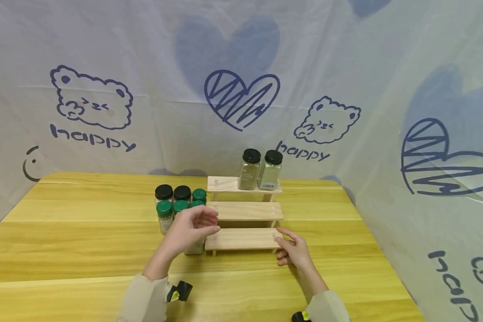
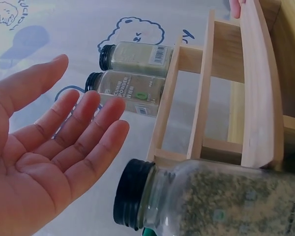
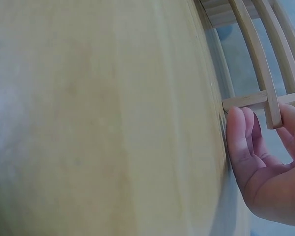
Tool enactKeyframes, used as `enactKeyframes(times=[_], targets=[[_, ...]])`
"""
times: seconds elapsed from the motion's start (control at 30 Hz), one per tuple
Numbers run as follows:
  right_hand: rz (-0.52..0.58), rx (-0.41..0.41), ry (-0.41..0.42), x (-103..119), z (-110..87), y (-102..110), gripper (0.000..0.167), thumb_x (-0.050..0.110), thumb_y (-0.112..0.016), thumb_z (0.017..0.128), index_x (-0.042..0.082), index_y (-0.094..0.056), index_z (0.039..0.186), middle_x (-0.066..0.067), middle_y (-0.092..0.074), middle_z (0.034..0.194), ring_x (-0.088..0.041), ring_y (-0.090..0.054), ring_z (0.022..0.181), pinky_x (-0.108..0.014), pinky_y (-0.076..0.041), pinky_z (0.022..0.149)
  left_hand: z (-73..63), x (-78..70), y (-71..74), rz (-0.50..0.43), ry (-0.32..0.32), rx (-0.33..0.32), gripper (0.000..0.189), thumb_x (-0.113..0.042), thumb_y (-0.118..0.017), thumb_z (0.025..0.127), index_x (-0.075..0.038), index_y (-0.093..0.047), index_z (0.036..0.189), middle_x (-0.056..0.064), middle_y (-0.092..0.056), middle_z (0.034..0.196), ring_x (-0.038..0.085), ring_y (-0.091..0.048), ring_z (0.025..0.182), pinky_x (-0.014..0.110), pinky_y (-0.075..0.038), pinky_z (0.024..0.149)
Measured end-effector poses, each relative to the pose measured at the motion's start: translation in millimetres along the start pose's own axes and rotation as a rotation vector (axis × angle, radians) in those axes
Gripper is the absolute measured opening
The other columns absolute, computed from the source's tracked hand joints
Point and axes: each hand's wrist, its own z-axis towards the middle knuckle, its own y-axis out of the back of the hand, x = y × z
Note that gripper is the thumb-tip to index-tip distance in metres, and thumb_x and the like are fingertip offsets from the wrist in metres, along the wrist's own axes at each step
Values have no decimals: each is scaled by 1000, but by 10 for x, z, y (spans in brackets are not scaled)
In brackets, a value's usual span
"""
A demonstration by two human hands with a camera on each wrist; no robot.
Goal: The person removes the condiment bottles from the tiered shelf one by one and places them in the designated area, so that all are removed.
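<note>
A three-step wooden spice rack (image 1: 243,239) stands on the table. My right hand (image 1: 298,254) pinches the right end of its lowest step, thumb on top; in the right wrist view its fingers (image 3: 238,137) lie by the rack's leg. To the rack's left, my left hand (image 1: 187,232) is raised with relaxed fingers and holds nothing; it partly hides the spice jars there. Two black-lidded jars stand on the top step, a cumin powder jar (image 1: 249,170) and a paler one (image 1: 271,171). Close by the left hand, a black-lidded jar of dried herbs (image 2: 226,199) shows in the left wrist view.
Left of the rack several spice jars stand close together, with black lids (image 1: 163,192) and green lids (image 1: 164,208). A patterned white cloth (image 1: 165,98) hangs behind and to the right of the wooden table (image 1: 84,250).
</note>
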Motion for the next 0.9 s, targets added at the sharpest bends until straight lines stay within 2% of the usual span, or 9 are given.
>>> enactKeyframes(times=[0.17, 0.37, 0.67, 0.9], targets=[[-60, -9, 15, 16, -1, 3, 38, 8, -56, 88, 2, -50, 125, -8, -58, 61, -12, -52, 44, -26, -49, 40, 48, -18, -1, -11, -16, -12, 23, -6, -67, 79, 3, -60, 99, 10, -62, 90, 19, -60, 81, 25, -50, 70], [-86, -24, 26, 50, -8, -14, 36, 5, -56, 87, 0, -51, 123, -8, -58, 64, -12, -52, 45, -25, -48, 40, 78, -44, -1, -11, 6, -16, 23, -5, -67, 79, 2, -60, 100, 15, -62, 92, 19, -60, 81, 26, -50, 70], [-94, -38, 39, 81, -9, -34, 35, 4, -56, 87, -2, -52, 121, -5, -55, 64, -12, -53, 48, -24, -47, 40, 136, -83, 10, -41, 1, 19, 25, -7, -66, 81, 2, -59, 103, 15, -61, 95, 21, -59, 83, 28, -50, 71], [-102, -50, 44, 66, 3, -26, 30, 4, -44, 93, -3, -53, 121, -8, -56, 66, -13, -53, 46, -24, -47, 39, 234, -96, -6, -48, 35, 5, 24, -10, -66, 81, 2, -60, 101, 10, -62, 93, 20, -59, 82, 30, -50, 70]])
